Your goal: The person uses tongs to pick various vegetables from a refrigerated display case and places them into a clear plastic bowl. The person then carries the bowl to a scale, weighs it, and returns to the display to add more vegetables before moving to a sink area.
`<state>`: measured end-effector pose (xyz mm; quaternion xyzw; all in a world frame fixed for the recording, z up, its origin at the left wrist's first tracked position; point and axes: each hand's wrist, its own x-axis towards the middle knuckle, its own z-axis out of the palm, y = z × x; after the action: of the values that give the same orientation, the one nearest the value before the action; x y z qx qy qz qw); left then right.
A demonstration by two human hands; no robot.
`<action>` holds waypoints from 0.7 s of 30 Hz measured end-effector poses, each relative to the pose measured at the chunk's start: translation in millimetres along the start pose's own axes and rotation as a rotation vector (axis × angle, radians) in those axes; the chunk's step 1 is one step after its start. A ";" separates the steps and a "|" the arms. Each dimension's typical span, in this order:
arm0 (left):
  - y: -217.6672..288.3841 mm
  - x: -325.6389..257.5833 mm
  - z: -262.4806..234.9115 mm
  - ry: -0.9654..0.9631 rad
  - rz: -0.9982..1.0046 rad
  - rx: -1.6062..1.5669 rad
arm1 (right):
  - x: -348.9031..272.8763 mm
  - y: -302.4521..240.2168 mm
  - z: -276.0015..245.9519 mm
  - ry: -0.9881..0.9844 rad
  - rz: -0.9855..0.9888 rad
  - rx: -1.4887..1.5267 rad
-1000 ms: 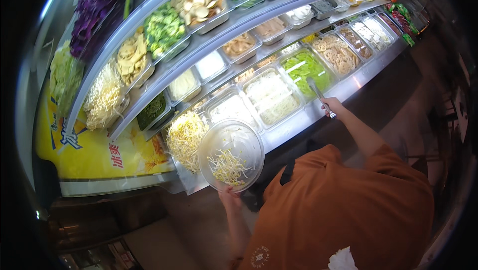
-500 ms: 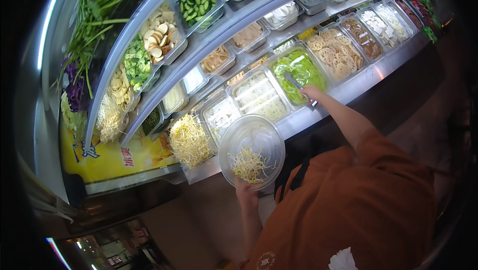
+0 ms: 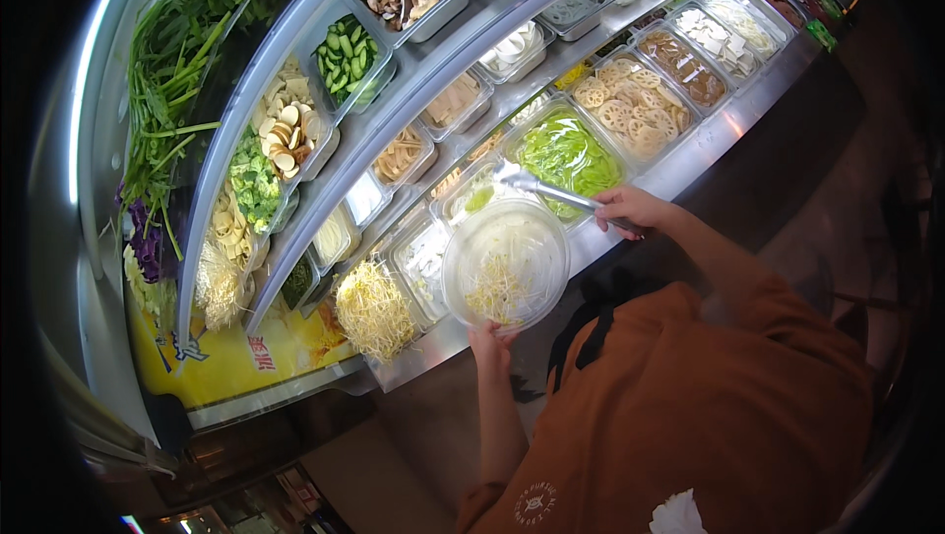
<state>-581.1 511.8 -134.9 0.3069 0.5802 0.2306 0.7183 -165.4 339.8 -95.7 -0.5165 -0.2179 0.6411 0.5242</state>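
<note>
Clear bowl L hand, tongs R hand

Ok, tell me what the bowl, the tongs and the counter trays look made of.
Bowl: clear plastic by the look; the sprouts show through its wall. Tongs: bright, shiny metal, probably stainless steel. Counter trays: silvery, reflective rims, likely stainless steel as well.

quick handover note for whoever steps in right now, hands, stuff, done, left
Left hand: holds the clear bowl by its near rim, over the front trays.
Right hand: grips metal tongs, tips over the tray of green leaves.
Done: bean sprouts lie in the bowl.
Left: no leaves in the bowl yet; whether the tongs grip any, I cannot tell.
</note>
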 end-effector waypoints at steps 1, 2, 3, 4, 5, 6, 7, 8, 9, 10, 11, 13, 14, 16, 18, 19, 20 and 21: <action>3.8 4.6 4.1 -0.013 0.005 0.008 | 0.3 -1.5 -3.1 0.059 -0.003 -0.031; 9.0 8.1 8.0 -0.034 0.005 0.006 | 3.3 0.4 -7.7 0.101 -0.015 -0.058; 15.2 11.3 11.9 -0.054 0.005 0.003 | 11.8 5.6 -11.8 0.202 0.030 -0.052; 20.5 11.8 15.8 -0.035 0.004 0.018 | 19.9 12.3 -19.2 0.236 0.054 -0.058; 24.9 10.6 18.8 -0.061 0.038 -0.022 | 28.7 21.4 -27.0 0.273 0.087 -0.068; 29.5 8.1 21.0 -0.046 0.071 -0.043 | 39.1 32.6 -32.3 0.345 0.168 -0.100; 33.8 4.1 21.4 -0.041 0.112 -0.070 | 49.9 45.6 -35.6 0.386 0.186 -0.047; 38.6 -0.4 20.0 -0.019 0.111 -0.035 | 62.5 58.5 -37.6 0.376 0.170 -0.003; 42.9 -4.6 17.4 -0.006 0.117 -0.007 | 75.5 70.8 -39.0 0.386 0.182 0.039; 46.7 -8.0 13.9 0.009 0.123 0.020 | 88.2 82.7 -40.1 0.421 0.228 0.073; 49.9 -11.0 9.0 0.001 0.111 0.027 | 101.2 93.0 -41.4 0.400 0.203 0.079; 54.2 -16.3 -4.8 -0.013 0.089 0.045 | 126.1 108.6 -44.2 0.438 0.242 0.065; 54.0 -18.3 -11.9 0.009 0.086 0.015 | 135.4 114.9 -44.9 0.417 0.199 0.095; 51.7 -19.4 -25.1 0.041 0.085 -0.037 | 149.7 121.6 -45.2 0.461 0.163 0.122; 48.4 -17.1 -36.4 0.033 0.080 -0.033 | 152.4 121.5 -43.5 0.397 0.132 0.139; 47.1 -14.2 -40.7 0.043 0.068 -0.025 | 149.7 118.8 -40.9 0.405 0.101 0.131; 45.5 -10.9 -44.0 0.024 0.068 -0.026 | 144.3 114.6 -36.6 0.445 0.099 0.098; 44.0 -7.4 -46.2 0.021 0.058 -0.020 | 135.2 108.4 -31.1 0.406 0.046 0.110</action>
<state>-626.7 545.8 -105.0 0.3140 0.5761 0.2603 0.7084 -174.9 414.4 -254.9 -0.6105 -0.0607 0.5467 0.5698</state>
